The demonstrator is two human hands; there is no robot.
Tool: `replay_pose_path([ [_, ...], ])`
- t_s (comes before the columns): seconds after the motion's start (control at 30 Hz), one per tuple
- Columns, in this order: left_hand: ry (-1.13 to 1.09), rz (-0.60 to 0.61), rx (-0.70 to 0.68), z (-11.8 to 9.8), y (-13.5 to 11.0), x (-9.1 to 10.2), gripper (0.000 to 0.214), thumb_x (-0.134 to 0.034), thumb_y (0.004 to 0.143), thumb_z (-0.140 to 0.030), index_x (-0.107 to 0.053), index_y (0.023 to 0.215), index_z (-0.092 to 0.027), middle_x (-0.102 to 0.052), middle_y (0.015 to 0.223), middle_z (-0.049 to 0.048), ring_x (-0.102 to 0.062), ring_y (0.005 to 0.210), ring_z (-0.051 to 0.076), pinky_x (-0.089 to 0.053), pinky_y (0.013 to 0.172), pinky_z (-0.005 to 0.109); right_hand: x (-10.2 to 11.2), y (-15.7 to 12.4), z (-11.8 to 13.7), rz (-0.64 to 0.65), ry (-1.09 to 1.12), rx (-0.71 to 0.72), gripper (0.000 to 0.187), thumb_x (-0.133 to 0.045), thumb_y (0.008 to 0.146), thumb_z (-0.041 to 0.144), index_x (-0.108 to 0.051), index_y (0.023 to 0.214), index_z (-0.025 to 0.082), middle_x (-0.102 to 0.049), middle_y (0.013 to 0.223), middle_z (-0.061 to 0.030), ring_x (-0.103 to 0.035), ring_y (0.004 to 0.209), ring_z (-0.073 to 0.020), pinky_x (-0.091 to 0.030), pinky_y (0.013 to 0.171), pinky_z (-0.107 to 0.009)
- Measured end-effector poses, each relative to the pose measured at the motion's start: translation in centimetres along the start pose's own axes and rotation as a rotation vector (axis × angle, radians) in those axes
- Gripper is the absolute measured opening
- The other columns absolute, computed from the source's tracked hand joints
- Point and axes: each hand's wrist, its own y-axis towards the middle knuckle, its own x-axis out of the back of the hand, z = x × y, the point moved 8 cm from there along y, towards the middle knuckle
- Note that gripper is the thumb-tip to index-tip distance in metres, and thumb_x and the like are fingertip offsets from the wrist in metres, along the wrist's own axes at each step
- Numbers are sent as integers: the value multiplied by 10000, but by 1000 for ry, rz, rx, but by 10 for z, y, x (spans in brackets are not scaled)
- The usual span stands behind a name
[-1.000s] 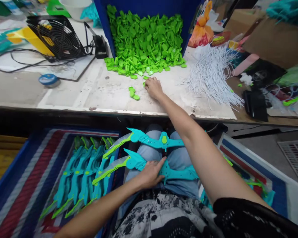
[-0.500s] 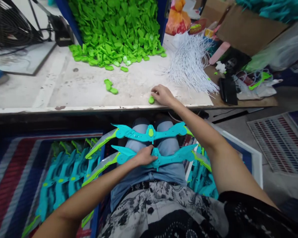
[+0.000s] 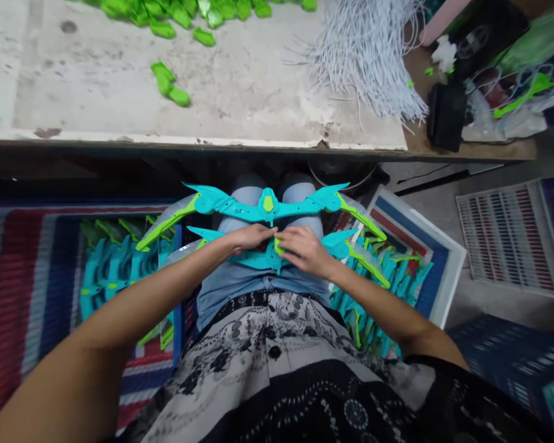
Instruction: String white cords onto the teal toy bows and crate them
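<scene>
Two teal toy bows with lime tips lie across my lap. The far bow (image 3: 240,206) has a green piece at its middle. My left hand (image 3: 247,237) rests closed on the middle of the near bow (image 3: 253,259). My right hand (image 3: 302,246) meets it there, fingers pinched on a small green piece (image 3: 278,246) pressed at the near bow's centre. Loose green pieces (image 3: 168,83) lie on the worn table (image 3: 120,111) above my knees.
A bundle of white cords (image 3: 364,49) lies on the table's right. A striped bin at my left holds several finished bows (image 3: 115,277); another bin (image 3: 443,264) at my right holds more bows. Black objects (image 3: 445,117) and clutter crowd the table's right end.
My right hand left the table edge with a green piece and came down to the near bow beside my left hand. My view tilted down toward my lap.
</scene>
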Motion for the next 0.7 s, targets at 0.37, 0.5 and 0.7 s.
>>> replay_pose_path([
  [0.37, -30, 22, -60, -10, -6, -3, 472, -701, 624, -590, -605, 701, -134, -477, 552, -19, -442, 558, 126, -351, 544, 249, -37, -35, 0, -233, -4, -94, 162, -553, 889, 271, -676, 983, 225, -657, 1181, -51, -505, 1192, -217, -404, 963, -410],
  [0.5, 101, 61, -212, -16, -10, -8, 394, -733, 614, -483, -628, 763, -134, -490, 599, -29, -421, 568, 112, -305, 515, 225, -38, -37, -15, -263, 141, -325, 174, -652, 807, 309, -637, 941, 199, -597, 1191, -95, -520, 1131, -229, -439, 945, -389],
  [0.7, 215, -69, -272, -13, -9, -7, 364, -678, 632, -450, -639, 784, -121, -468, 570, -41, -407, 548, 107, -292, 493, 214, -52, -26, -35, -70, 187, -622, 577, -768, 651, 311, -478, 1142, 225, -637, 992, -27, -601, 928, -207, -455, 820, -355],
])
